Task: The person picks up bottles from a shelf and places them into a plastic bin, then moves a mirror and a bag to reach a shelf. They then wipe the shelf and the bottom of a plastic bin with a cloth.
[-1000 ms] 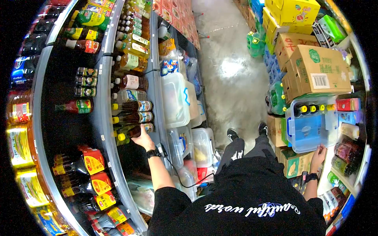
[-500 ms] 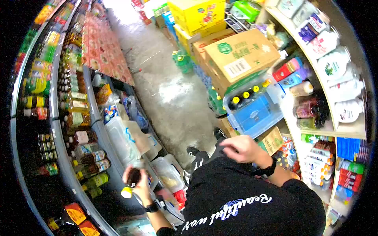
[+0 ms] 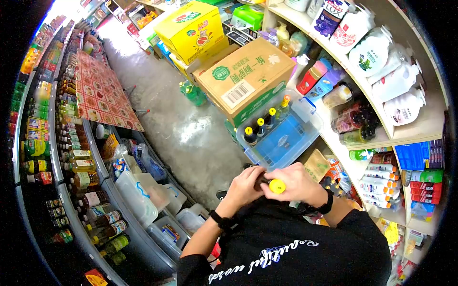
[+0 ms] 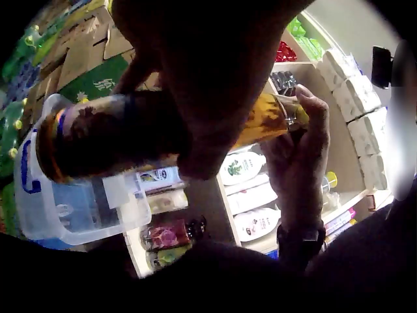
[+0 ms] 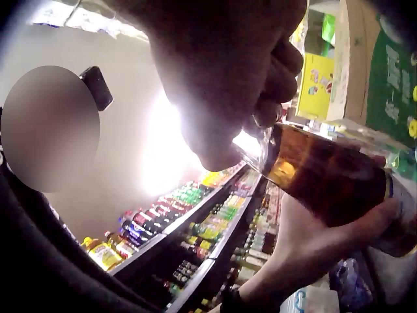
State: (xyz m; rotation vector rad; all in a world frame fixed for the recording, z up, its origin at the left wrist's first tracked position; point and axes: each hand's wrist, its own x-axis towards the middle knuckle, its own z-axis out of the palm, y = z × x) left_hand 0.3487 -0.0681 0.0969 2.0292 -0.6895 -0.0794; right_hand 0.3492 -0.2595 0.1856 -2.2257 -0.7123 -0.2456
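Observation:
Both hands hold one bottle of dark amber liquid (image 5: pixel 326 173) with a yellow cap (image 3: pixel 277 186), tilted in front of the chest. My left hand (image 3: pixel 242 188) grips the bottle's body, its thumb lying along the glass in the right wrist view. Curled fingers of my right hand (image 3: pixel 301 183) are round the neck end, just below the cap; the left wrist view has the right thumb at the neck. Just beyond the hands sits a clear plastic tub (image 3: pixel 312 138) with a blue bottom. Several yellow-capped bottles (image 3: pixel 260 127) and one orange-capped bottle (image 3: pixel 283 107) stand along its far side.
A large cardboard box (image 3: pixel 245 76) stands behind the tub, with a yellow box (image 3: pixel 191 31) beyond. Pump bottles (image 3: pixel 369 52) line the right shelf. Bottles (image 3: pixel 112 229) lie on the left shelf, above lidded plastic bins (image 3: pixel 136 195). Concrete floor (image 3: pixel 186 128) runs between.
My left hand took the bottle from the left shelf and brought it to the chest. My right hand left the tub's edge and now grips the neck. The view turned right.

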